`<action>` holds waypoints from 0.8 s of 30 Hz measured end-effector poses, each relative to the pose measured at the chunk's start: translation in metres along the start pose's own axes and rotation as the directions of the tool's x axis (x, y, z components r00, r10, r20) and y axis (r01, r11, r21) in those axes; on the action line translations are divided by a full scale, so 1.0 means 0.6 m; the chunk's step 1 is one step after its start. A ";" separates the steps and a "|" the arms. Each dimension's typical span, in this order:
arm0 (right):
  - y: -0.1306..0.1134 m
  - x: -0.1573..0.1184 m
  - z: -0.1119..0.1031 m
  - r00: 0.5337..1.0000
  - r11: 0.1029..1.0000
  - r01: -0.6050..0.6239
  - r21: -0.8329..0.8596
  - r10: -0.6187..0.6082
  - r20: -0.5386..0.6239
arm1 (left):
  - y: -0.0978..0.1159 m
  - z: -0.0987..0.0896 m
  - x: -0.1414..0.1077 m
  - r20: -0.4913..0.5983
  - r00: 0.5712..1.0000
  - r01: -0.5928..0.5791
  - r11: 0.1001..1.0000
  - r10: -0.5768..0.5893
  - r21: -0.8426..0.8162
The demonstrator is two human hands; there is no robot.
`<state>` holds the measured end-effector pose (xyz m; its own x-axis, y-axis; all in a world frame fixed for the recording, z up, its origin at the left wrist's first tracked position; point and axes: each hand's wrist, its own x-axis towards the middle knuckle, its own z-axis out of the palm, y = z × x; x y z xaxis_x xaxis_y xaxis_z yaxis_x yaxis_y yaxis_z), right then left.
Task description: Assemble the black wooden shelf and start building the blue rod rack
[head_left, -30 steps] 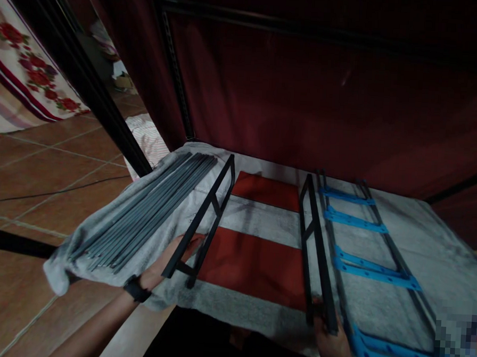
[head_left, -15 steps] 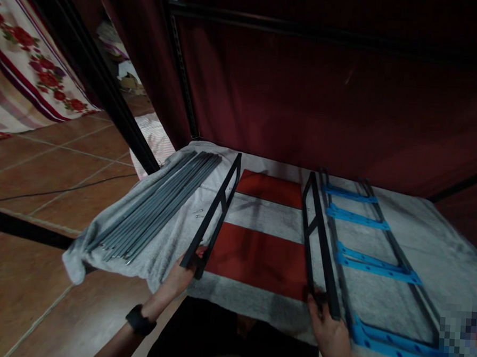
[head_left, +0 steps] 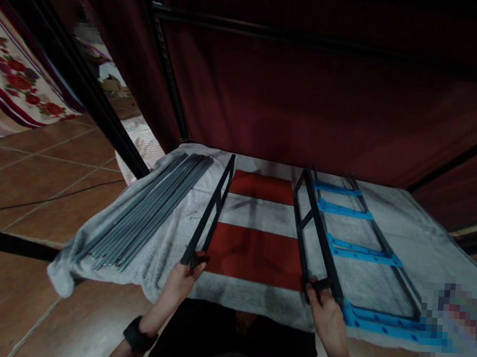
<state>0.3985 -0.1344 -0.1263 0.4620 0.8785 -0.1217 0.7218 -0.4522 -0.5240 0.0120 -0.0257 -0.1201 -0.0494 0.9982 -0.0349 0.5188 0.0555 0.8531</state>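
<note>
My left hand (head_left: 182,279) grips the near end of a black rectangular metal frame (head_left: 202,225) that stands on its long edge. A second, matching black frame (head_left: 318,225) stands to the right, its near end in the fingers of my right hand (head_left: 327,311). Each frame has a short crossbar in its middle. Between the two lie a large red panel (head_left: 256,254) and, farther back, a smaller red panel (head_left: 262,186), both flat on a grey cloth (head_left: 256,214).
Several grey metal rods (head_left: 144,211) lie bundled at the left, with small screws (head_left: 192,216) beside them. At the right rests a dark frame with blue crosspieces (head_left: 364,257). A dark red curtain (head_left: 286,101) hangs behind, and black posts (head_left: 87,85) stand around the cloth-covered surface.
The camera view has shifted, so the scene sits slightly further left. Both frames are still held upright at their near ends, and their far ends appear to stand a little lower.
</note>
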 end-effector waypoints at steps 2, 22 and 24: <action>-0.008 -0.002 0.001 1.000 1.000 -0.018 -0.016 0.019 0.021 | -0.008 -0.002 0.004 -0.010 1.000 0.001 1.000 -0.001 0.019; -0.016 -0.010 -0.012 0.998 0.961 0.029 0.276 -0.045 0.052 | -0.026 -0.014 -0.013 0.034 0.999 -0.045 0.985 0.040 0.166; -0.017 -0.013 -0.010 0.997 0.963 0.056 0.262 -0.070 0.042 | -0.032 -0.018 -0.027 -0.025 0.998 -0.057 0.978 0.063 0.201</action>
<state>0.3905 -0.1374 -0.1148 0.3884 0.9136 -0.1204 0.5865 -0.3458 -0.7324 -0.0064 -0.0429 -0.1305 -0.0381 0.9988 0.0322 0.6814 0.0024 0.7319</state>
